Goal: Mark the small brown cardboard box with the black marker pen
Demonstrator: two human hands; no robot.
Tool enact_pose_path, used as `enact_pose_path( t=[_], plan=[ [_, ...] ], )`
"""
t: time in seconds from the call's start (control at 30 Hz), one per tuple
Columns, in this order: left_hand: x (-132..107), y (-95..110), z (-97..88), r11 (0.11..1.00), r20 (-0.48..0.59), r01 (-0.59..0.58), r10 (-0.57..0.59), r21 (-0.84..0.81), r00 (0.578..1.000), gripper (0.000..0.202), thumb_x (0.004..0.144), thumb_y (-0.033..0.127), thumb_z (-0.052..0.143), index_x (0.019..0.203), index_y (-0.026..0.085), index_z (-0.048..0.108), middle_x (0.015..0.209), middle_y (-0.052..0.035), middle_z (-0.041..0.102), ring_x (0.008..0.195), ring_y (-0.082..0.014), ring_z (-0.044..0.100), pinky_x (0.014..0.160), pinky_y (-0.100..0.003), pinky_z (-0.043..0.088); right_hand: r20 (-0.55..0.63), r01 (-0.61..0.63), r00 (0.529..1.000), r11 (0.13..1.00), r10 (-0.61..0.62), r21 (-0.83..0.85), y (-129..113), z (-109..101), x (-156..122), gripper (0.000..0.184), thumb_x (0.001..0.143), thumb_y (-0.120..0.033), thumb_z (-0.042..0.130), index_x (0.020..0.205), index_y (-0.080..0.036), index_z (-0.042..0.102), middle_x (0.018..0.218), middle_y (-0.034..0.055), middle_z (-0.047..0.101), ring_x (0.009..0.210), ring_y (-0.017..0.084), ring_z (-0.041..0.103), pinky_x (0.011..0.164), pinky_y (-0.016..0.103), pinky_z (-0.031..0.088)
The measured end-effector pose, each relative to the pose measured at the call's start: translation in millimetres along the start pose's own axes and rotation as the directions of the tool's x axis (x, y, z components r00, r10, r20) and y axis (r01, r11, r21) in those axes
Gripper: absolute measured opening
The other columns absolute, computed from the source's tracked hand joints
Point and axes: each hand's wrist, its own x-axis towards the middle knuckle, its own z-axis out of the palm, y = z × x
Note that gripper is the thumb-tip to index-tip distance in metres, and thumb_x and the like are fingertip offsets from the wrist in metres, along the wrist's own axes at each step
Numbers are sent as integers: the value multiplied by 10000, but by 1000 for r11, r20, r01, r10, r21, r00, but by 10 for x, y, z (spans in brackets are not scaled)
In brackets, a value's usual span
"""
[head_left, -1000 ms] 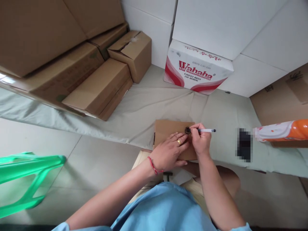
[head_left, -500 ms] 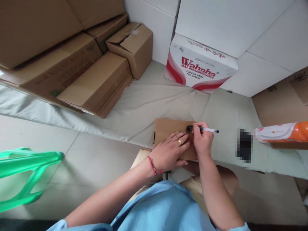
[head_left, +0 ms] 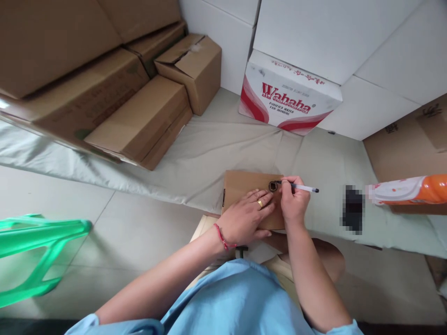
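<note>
A small brown cardboard box (head_left: 240, 184) lies at the front edge of the cloth-covered surface, close to my body. My left hand (head_left: 248, 214) rests flat on its top with the fingers stretched out, a ring on one finger and a red bracelet at the wrist. In my right hand (head_left: 294, 201) is a pen (head_left: 304, 188), pinched near its tip, which points at a dark round mark or hole (head_left: 273, 186) near the box's far right corner. I cannot tell whether that dark ring is drawn or cut. The pen's black end sticks out to the right.
Several brown cartons (head_left: 139, 121) stand at the left on the pale green cloth (head_left: 240, 139). A white and red Wahaha carton (head_left: 289, 100) leans at the back wall. To the right are a blurred black object (head_left: 352, 209) and an orange-white bottle (head_left: 408, 190). A green stool (head_left: 45, 251) is at left.
The pen tip has shifted slightly around the dark ring, to its upper right side. My left hand stays on the box. The view has moved very slightly.
</note>
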Motion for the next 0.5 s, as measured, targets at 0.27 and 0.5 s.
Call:
enact_pose_path(
  t=[0.27,0.5],
  plan=[
    [-10,-12,30,1000,-13,-3,3,9,1000,803,921,536,821,1532,84,560,1646,-241,528,1589,-381,442,1332,-495,345,80,13,997,1000,-13,0,23,3,-10,192,903,-377,584,820,-232,680,663,-33,649,628,155,599,671,289,461],
    [-14,0,33,1000,-26,-6,6,4,1000,809,913,531,832,1531,87,557,1661,-229,519,1589,-376,447,1329,-477,359,115,17,993,999,-13,-30,-14,-7,-6,205,877,-392,592,781,-235,683,632,-34,649,589,154,588,641,285,455]
  ],
)
